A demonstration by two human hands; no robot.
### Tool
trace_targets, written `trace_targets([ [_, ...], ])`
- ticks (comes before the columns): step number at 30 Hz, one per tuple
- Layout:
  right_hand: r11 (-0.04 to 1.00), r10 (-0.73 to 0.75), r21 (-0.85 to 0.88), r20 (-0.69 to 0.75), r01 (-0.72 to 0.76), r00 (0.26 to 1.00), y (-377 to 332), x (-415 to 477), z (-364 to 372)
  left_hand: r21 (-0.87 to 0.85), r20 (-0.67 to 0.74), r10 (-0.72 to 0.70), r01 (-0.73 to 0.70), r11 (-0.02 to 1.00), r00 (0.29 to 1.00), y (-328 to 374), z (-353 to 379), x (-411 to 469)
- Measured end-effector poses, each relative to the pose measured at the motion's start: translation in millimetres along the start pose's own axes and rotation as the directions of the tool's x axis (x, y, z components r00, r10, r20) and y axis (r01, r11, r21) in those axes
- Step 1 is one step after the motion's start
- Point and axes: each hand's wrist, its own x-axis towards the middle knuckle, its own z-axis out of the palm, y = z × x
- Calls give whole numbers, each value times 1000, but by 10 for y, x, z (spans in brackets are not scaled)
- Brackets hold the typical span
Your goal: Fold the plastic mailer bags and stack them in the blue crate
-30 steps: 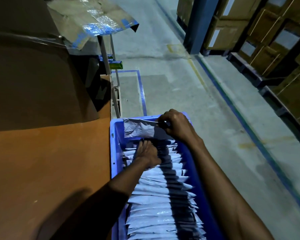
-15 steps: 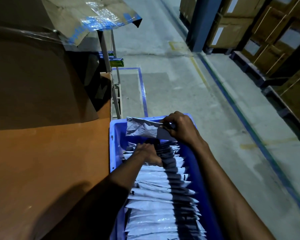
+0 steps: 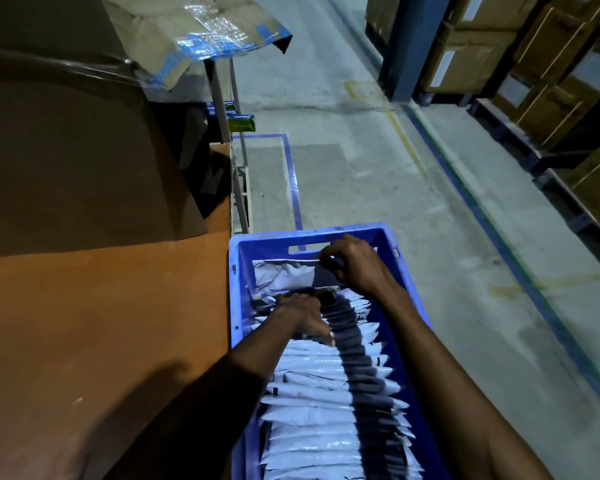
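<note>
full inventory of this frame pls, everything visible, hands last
blue crate: one, blue, beside the table, bottom centre
folded mailer bags: many, white-grey, filed in a row in the crate
loose mailer bag: one, white-grey, at the crate's far end
table: one, orange-brown, left
cardboard sheet: one, brown, on the table, far left
taped cardboard: one, brown with clear tape, top left
green box: one, green, behind the table
cardboard boxes: several, brown, stacked at right
post: one, blue, top right
floor: grey, blue and yellow lines
left hand: on the row's far end, fingertips hidden
right hand: pinches the loose bag's top edge
</note>
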Motion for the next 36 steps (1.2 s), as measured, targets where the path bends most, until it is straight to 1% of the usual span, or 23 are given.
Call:
trace_targets([
  [2,996,80,-44,42,-78,996,18,-30,122,-1,-29,16,-16,1000,999,-16,17,-6],
  [3,994,95,-63,37,-92,995,26,-52,173,8,-41,31,-31,999,999,-23,34,-6],
  [5,990,93,-111,6,-92,996,29,-94,251,3,-44,43,-43,999,998,-24,56,-25],
  [9,985,-25,-174,-34,19,999,26,-93,376,19,-17,33,-33,999,999,-34,25,-61],
  [11,985,-1,-171,-24,-3,1000,44,-71,467,32,-1,25,-25,999,1000,-36,10,-63],
  [13,982,70,-178,34,-63,997,37,-70,529,41,-9,27,-26,999,1000,-31,4,-66],
  [15,983,107,-157,46,-99,993,80,-80,593,82,-83,47,-40,996,995,-35,-12,-80],
  [18,987,100,-123,1,-99,995,184,-130,702,145,-274,65,-26,989,960,-17,-31,-178],
  [20,983,150,-97,-43,-153,988,209,-163,755,111,-409,-5,56,992,912,28,7,-249],
  [22,977,197,-57,-144,-207,970,190,-243,810,49,-525,-91,137,989,846,77,85,-283],
  [23,974,212,-40,-182,-223,960,173,-302,843,21,-552,-119,157,987,825,93,133,-287],
  [25,967,235,-46,-216,-250,948,147,-436,922,-2,-534,-154,181,984,831,96,252,-267],
  [27,951,260,-116,-194,-286,946,137,-569,1005,-12,-518,-177,199,980,837,88,388,-211],
  [30,928,268,-233,-127,-292,955,186,-697,1088,-54,-544,-180,180,982,819,53,598,-105],
  [31,924,270,-253,-97,-286,958,197,-722,1089,-66,-567,-178,171,983,805,16,654,-74],
  [34,914,274,-301,-35,-272,961,283,-780,1152,-72,-665,-148,135,988,732,-117,806,3],
  [35,915,281,-300,-1,-268,960,279,-793,1151,-72,-673,-143,129,989,726,-125,825,-14],
  [36,916,274,-304,1,-261,962,320,-804,1175,-67,-701,-136,126,990,700,-147,862,13],
])
